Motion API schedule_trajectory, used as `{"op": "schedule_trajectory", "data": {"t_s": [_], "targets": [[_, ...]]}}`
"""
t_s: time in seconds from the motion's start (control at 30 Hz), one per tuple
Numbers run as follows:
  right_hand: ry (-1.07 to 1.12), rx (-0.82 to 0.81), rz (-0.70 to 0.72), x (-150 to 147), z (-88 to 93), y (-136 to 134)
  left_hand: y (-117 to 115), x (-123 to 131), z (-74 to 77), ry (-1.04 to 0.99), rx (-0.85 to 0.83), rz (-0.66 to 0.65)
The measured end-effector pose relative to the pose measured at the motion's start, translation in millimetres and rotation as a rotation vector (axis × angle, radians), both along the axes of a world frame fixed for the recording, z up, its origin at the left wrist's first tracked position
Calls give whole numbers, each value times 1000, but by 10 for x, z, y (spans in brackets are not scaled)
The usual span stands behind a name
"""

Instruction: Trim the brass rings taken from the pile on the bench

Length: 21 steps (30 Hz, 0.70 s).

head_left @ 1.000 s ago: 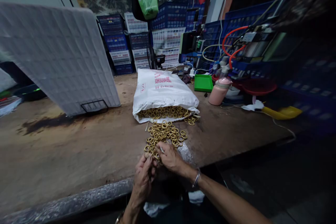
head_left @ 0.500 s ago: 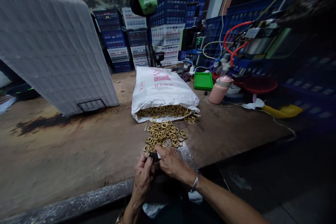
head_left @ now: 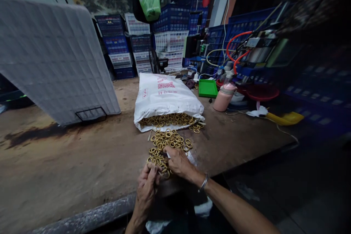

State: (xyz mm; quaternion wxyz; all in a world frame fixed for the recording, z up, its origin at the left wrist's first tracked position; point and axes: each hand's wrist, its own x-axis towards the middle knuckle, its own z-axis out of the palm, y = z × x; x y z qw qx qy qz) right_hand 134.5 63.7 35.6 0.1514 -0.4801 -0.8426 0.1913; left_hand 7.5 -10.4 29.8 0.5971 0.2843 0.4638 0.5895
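Brass-coloured rings (head_left: 172, 139) lie in a loose heap on the wooden table, spilling from the mouth of a white sack (head_left: 167, 97) with red print. At the near end of the heap, my left hand (head_left: 146, 186) is closed in a pinch of thumb and fingers; what it holds is too small to make out. Just right of it, my right hand (head_left: 179, 162) reaches over the rings, its fingers closed round a small black-and-white tool (head_left: 166, 154), mostly covered by the fingers. A metal bangle circles the right wrist.
A grey quilted panel (head_left: 63, 62) stands on the left of the table (head_left: 82, 168). Right of the sack are a green tray (head_left: 207, 88), a pink bottle (head_left: 224, 97) and a yellow scoop (head_left: 285, 118). Stacked crates (head_left: 113, 45) fill the back. The table's front edge runs below my hands.
My right hand has moved the tool away from my left fingertips, forward over the rings. More rings now lie beside my left hand, which stays pinched. The camera view has shifted slightly.
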Motion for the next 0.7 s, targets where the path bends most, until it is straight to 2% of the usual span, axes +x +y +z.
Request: {"op": "schedule_trajectory", "data": {"t_s": [0.33, 0.7], "targets": [[-137, 27, 120, -119, 96, -230, -5, -13, 9, -7, 22, 6], [-160, 19, 91, -156, 154, -238, -13, -56, 28, 52, -3, -13]]}}
